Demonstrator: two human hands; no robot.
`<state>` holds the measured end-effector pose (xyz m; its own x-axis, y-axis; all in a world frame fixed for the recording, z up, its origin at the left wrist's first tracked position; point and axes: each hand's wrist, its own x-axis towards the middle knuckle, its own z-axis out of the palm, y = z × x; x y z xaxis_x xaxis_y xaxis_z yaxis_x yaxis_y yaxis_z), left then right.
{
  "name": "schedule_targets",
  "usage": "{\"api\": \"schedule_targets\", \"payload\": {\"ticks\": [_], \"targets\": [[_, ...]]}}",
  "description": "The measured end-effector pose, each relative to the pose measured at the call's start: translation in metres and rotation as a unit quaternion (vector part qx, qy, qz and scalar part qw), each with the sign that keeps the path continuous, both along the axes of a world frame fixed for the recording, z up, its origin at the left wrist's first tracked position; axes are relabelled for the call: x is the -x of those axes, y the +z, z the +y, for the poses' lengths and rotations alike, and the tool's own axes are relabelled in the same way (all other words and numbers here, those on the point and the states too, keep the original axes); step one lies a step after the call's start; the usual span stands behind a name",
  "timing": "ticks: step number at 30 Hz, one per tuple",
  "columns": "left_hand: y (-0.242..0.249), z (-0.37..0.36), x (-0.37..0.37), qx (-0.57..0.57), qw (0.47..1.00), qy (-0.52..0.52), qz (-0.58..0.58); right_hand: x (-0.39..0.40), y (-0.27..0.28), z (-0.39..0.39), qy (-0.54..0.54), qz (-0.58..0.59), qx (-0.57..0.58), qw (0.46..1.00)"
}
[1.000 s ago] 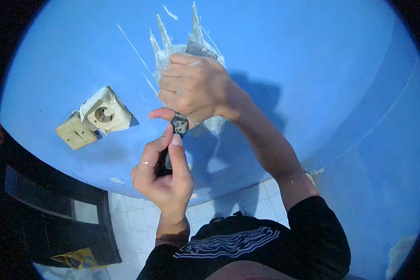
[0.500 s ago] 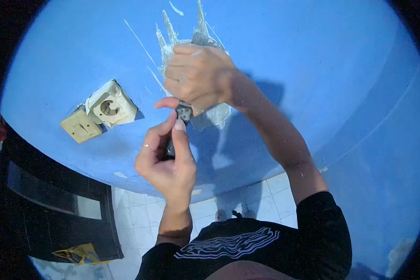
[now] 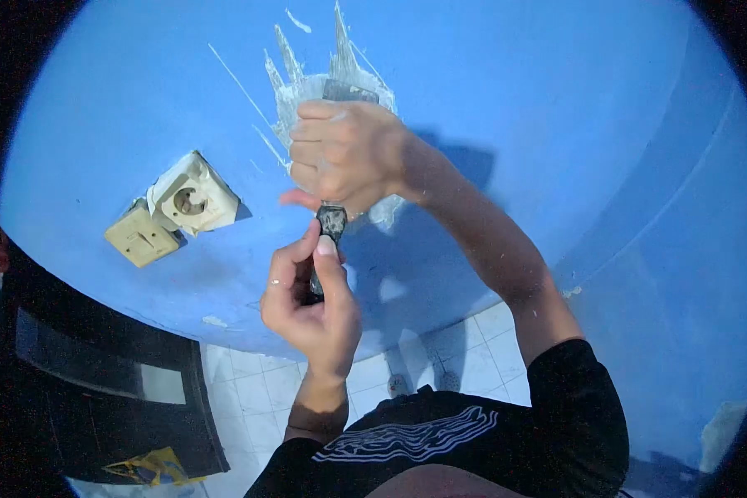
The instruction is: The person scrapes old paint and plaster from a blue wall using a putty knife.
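Observation:
My right hand (image 3: 349,158) is closed over a scraper, its knuckles toward me, against a rough, pale scraped patch (image 3: 311,91) on the blue wall. Above the knuckles shows the scraper's flat grey blade (image 3: 351,91). Just below, my left hand (image 3: 315,290) pinches the scraper's dark, worn handle (image 3: 332,222) between thumb and fingers. Most of the scraper's middle is hidden under my right hand. Pale streaks run up the wall from the patch's top edge.
Left of the hands, a socket (image 3: 197,199) and a yellowed switch plate (image 3: 141,238) stick out from the blue wall (image 3: 506,75). Lower left are dark furniture (image 3: 100,365) and a yellow wrapper (image 3: 153,466). White tiles (image 3: 257,390) cover the floor.
Both hands and the scraper have slid down the wall together, showing more of the patch's upper part. The grip of each hand looks the same.

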<state>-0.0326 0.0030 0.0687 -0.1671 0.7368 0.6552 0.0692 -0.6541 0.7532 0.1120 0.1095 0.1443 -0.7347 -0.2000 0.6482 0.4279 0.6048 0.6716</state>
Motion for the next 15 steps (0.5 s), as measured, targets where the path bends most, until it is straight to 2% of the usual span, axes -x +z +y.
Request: {"api": "schedule_targets", "payload": {"ticks": [2, 4, 6, 11, 15], "targets": [[0.005, 0.010, -0.004, 0.006, 0.999, 0.013, -0.030, 0.001, 0.002, -0.001, -0.026, -0.021, -0.015, 0.999], [0.011, 0.016, 0.001, 0.001, 1.000, 0.022, -0.011, -0.001, 0.014, 0.000, -0.063, -0.014, -0.026, 0.998], [0.005, 0.015, -0.001, -0.018, 0.999, -0.018, -0.046, -0.002, 0.011, -0.004, -0.051, -0.004, -0.013, 0.999], [0.004, 0.005, 0.006, 0.012, 1.000, -0.013, -0.026, 0.006, -0.001, -0.006, -0.018, 0.029, -0.018, 0.999], [0.001, 0.008, 0.010, 0.002, 1.000, 0.014, 0.013, 0.008, -0.007, -0.014, -0.035, 0.014, 0.036, 0.999]]}}
